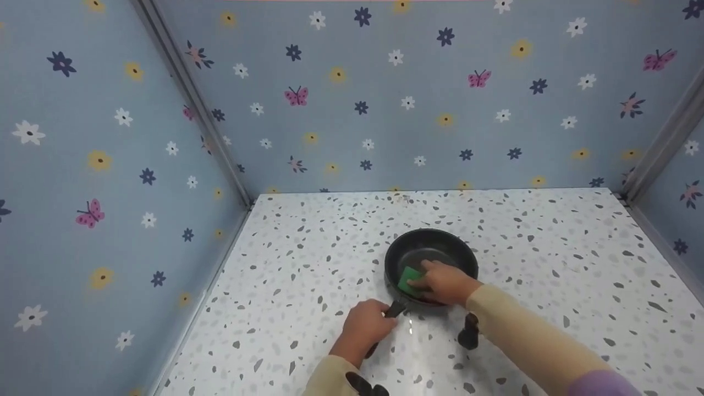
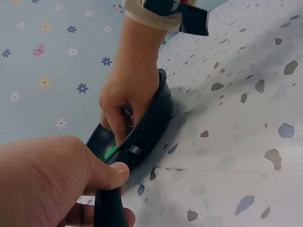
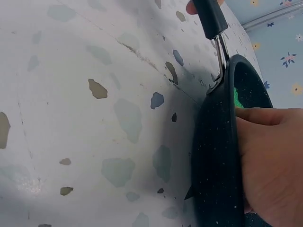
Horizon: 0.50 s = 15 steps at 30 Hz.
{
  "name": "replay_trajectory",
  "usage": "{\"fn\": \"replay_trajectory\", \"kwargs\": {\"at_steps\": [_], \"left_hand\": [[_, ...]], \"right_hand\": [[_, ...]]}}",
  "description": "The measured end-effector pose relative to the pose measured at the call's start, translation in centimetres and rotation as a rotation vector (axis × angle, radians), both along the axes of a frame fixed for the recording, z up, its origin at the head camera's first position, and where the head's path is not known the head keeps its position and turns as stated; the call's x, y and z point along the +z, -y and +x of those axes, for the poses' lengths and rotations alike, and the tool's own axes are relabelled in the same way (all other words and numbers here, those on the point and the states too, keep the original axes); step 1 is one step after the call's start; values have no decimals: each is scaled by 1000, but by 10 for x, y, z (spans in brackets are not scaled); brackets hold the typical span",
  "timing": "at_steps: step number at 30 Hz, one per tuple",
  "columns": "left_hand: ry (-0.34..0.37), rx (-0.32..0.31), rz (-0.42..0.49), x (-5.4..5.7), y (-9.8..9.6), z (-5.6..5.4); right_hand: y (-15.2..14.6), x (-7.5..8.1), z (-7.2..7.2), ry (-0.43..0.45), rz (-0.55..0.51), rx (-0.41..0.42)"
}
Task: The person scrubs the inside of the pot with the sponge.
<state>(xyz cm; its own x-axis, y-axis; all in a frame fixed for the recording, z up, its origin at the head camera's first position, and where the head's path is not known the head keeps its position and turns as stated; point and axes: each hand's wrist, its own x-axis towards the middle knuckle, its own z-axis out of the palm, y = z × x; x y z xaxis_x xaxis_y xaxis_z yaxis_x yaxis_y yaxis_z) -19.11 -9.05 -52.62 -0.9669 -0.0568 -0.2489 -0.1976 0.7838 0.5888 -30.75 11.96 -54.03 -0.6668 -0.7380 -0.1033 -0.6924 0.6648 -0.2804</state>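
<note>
Fingers of the left hand (image 1: 366,324) clamp the dark handle (image 2: 110,208) of a round black pan (image 1: 429,245), likely steadiest there; the right hand (image 1: 450,284) pinches a probably soft green pad (image 1: 408,279).

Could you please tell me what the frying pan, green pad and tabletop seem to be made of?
Frying pan: probably metal with a dark nonstick-style coating, given its dull, finely speckled wall.
Green pad: perhaps sponge or scouring fibre, matte-looking; too little shows to tell.
Tabletop: smooth, slightly glossy from its bright reflection; chip-patterned, possibly terrazzo or a print.
</note>
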Motion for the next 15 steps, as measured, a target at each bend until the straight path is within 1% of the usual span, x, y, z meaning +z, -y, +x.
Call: {"fn": "replay_trajectory", "kwargs": {"at_steps": [2, 4, 6, 9, 15], "left_hand": [[4, 13, -3, 1, 0, -1], [6, 30, -3, 2, 0, -1], [14, 44, 2, 2, 0, -1], [17, 52, 2, 3, -2, -1], [24, 16, -31, 7, -4, 1]], "right_hand": [[-3, 2, -3, -17, 13, 48], [-6, 4, -6, -62, 47, 109], [-11, 6, -9, -89, 78, 158], [-20, 8, -13, -110, 104, 197], [-38, 10, -18, -140, 60, 284]]}}
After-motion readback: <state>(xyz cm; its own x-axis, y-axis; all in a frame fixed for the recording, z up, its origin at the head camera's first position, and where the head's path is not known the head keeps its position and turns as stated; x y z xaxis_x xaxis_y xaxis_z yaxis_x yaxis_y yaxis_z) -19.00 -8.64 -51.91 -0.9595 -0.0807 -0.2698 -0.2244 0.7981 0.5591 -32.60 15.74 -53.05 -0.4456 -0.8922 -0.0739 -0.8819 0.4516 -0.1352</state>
